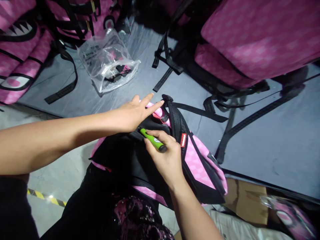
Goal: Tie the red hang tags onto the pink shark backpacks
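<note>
A pink checkered backpack with black trim and straps lies on my lap at the grey table's near edge. My left hand rests flat on its top, fingers spread and pointing right toward a black buckle. My right hand grips a small green tool with a black tip, its green end pressed against the black fabric just under my left hand.
A crumpled clear plastic bag holding small dark parts lies on the grey table. Pink backpacks are piled at the left and the upper right, with black straps trailing across the table. Cardboard sits at the lower right.
</note>
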`<state>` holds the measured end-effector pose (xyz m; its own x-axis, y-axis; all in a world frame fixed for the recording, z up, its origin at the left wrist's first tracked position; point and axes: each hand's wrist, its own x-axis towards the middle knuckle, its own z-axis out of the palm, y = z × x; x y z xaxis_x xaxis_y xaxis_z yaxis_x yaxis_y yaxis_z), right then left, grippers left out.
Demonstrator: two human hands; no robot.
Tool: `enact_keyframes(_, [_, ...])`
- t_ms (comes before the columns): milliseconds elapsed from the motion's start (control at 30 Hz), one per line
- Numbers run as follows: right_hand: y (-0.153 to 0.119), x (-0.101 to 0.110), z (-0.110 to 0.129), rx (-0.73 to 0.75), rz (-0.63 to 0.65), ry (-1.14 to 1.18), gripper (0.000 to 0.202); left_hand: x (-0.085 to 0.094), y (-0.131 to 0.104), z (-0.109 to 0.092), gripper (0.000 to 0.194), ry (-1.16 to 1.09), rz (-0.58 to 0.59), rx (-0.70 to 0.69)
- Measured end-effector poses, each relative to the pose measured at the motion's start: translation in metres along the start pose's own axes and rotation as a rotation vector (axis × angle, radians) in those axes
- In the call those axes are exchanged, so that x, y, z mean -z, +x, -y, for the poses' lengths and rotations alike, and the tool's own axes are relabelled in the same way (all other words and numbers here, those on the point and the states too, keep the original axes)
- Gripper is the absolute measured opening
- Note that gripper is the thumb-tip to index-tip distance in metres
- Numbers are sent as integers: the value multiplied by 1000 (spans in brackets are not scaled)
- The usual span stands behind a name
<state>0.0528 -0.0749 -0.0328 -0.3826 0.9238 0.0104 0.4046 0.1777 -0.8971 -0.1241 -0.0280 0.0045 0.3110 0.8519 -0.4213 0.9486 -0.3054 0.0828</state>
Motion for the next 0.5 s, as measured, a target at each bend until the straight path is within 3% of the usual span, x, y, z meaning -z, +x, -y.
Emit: enact_keyframes(500, [1, -1, 0, 45, 29, -57, 15, 5, -2, -2, 107, -12, 27, 19])
